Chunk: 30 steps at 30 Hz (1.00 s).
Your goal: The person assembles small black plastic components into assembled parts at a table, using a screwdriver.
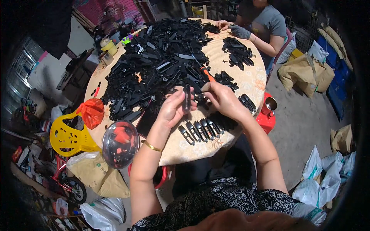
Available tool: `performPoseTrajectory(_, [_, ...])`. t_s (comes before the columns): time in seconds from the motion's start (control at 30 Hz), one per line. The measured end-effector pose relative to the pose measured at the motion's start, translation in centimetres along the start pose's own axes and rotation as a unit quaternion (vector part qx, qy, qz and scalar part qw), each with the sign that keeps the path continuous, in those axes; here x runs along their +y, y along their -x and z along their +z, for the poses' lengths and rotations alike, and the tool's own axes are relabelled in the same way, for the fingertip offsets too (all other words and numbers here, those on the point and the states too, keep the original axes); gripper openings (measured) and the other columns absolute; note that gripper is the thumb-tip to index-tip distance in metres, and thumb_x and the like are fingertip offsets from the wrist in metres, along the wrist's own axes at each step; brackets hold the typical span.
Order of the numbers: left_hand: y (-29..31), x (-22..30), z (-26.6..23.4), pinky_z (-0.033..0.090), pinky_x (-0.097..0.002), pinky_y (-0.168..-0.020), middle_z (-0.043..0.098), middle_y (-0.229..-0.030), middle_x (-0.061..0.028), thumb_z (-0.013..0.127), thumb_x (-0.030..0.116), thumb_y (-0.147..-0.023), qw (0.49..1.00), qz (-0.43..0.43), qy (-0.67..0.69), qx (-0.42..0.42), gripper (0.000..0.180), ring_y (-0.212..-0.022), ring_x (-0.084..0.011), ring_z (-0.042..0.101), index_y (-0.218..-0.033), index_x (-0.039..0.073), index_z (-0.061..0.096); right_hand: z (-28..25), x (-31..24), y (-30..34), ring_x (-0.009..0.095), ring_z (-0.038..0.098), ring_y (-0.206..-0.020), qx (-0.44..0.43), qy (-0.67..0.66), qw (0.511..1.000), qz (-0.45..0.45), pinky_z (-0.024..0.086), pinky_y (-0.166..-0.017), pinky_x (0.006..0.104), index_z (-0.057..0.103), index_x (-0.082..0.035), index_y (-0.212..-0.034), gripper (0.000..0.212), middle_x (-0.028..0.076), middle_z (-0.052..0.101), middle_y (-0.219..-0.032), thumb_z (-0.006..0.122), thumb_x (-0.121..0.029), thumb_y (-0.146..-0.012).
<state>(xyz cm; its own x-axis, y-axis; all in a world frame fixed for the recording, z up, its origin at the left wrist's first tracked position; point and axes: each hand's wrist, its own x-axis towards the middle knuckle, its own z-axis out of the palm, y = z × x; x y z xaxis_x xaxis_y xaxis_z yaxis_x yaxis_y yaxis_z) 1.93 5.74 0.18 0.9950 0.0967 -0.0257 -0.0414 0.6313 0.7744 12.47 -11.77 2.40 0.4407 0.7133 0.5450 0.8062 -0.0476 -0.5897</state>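
Observation:
My left hand (172, 109) is closed around a narrow black plastic part (187, 97), held upright over the table's near side. Just to its right, my right hand (223, 99) has thumb and forefinger pinched; whatever may be between them is too small to make out. A large heap of black plastic parts (158, 65) spreads beyond both hands. On the heap's right side lies a screwdriver (208, 74) with an orange and black handle. Below my hands, several black frame-shaped parts (198, 130) stand in a slanted row along the near edge.
Across the round table (173, 152), a co-worker's gloved hand (239, 31) is beside a smaller black pile (237, 52). A clear plastic bowl (120, 144) with red pieces and a red bag (92, 113) sit at the left edge. A yellow chair (69, 136) and red stool (266, 119) flank the table.

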Motion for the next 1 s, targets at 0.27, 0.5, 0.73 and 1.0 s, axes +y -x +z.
performPoseTrajectory(0.27, [0.4, -1.6, 2.1, 0.052, -0.0364, -0.078, 0.058, -0.095, -0.0105, 0.047, 0.019, -0.091, 0.998, -0.011, -0.053, -0.040, 0.031, -0.082, -0.0206, 0.062, -0.115, -0.001, 0.045, 1.5, -1.2, 0.4, 0.028, 0.059, -0.068, 0.105, -0.037, 0.991, -0.070, 0.047, -0.058, 0.0329, 0.059, -0.004, -0.101, 0.022, 0.013, 0.057, -0.076, 0.056, -0.001, -0.079])
performPoseTrajectory(0.5, [0.5, -1.6, 2.7, 0.052, -0.0360, -0.079, 0.058, -0.101, -0.0107, 0.047, 0.018, -0.091, 0.998, -0.003, -0.059, -0.031, 0.031, -0.087, -0.0191, 0.061, -0.116, -0.001, 0.046, 2.0, -1.2, 1.1, 0.028, 0.059, -0.064, 0.178, 0.025, 0.981, -0.078, 0.048, -0.056, 0.0332, 0.060, 0.000, -0.092, 0.018, 0.013, 0.058, -0.074, 0.062, -0.002, -0.075])
performPoseTrajectory(0.73, [0.8, -1.7, 2.7, 0.052, -0.0306, -0.079, 0.058, -0.104, -0.0074, 0.049, 0.013, -0.090, 0.994, 0.006, -0.106, -0.008, 0.029, -0.092, -0.0146, 0.059, -0.117, -0.001, 0.048, 1.6, -1.4, 1.7, 0.028, 0.059, -0.066, 0.141, 0.096, 0.979, -0.109, 0.048, -0.056, 0.0337, 0.059, 0.000, -0.093, 0.018, 0.013, 0.058, -0.075, 0.060, -0.003, -0.075])
performPoseTrajectory(1.0, [1.2, -1.4, 1.1, 0.051, -0.0204, -0.069, 0.059, -0.101, -0.0022, 0.051, 0.011, -0.089, 0.994, 0.018, -0.111, -0.001, 0.027, -0.085, -0.0082, 0.058, -0.116, 0.003, 0.052, 1.3, -2.4, 1.6, 0.027, 0.058, -0.071, 0.049, 0.055, 0.988, -0.134, 0.049, -0.063, 0.0338, 0.058, -0.002, -0.101, 0.028, 0.011, 0.058, -0.082, 0.060, -0.014, -0.076])
